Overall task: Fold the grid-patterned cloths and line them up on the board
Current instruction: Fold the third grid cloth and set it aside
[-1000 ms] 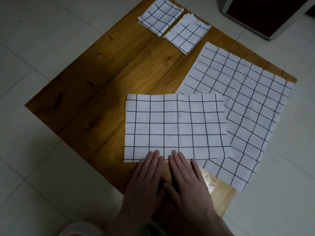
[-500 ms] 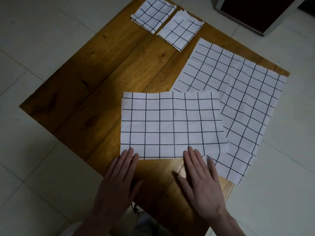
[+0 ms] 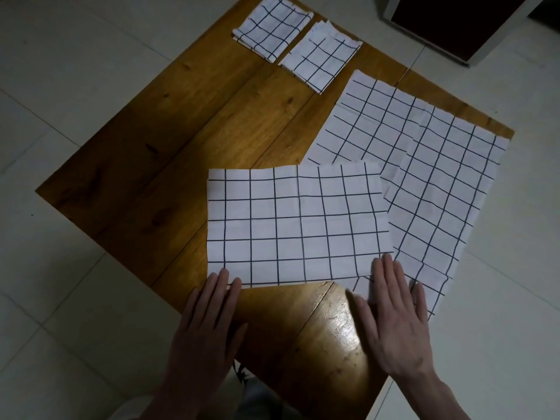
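A wooden board (image 3: 169, 153) is seen lying on a pale tiled floor (image 3: 60, 298), turned so that 1 corner points toward the person. 4 grid-patterned cloths are laid on it.

A half-folded cloth (image 3: 297, 225) is spread flat at the middle of the board, its long edges running from 9 to 3 o'clock. Its right end is overlapped onto an open cloth (image 3: 424, 183), which is laid flat at 3 o'clock and reaches the board's right edge – its near corner hangs past the edge at about 4 o'clock.

At 12 o'clock, 2 small folded cloths are set side by side at the far corner: the left square (image 3: 272, 27) and the right square (image 3: 321, 57), just beside each other with a narrow strip of wood between them.

The left hand (image 3: 206, 328) is held flat, palm down, fingers straight and close together; its fingertips (image 3: 224, 275) are pressed on the near left corner of the half-folded cloth. The right hand (image 3: 394, 322) is likewise flat with fingers slightly fanned – nothing is pinched. Its fingertips (image 3: 386, 262) are laid at the near right corner of the half-folded cloth, where that cloth meets the open one.

At 1 o'clock, beyond the board, a dark box with a pale frame (image 3: 454, 22) is partly seen.
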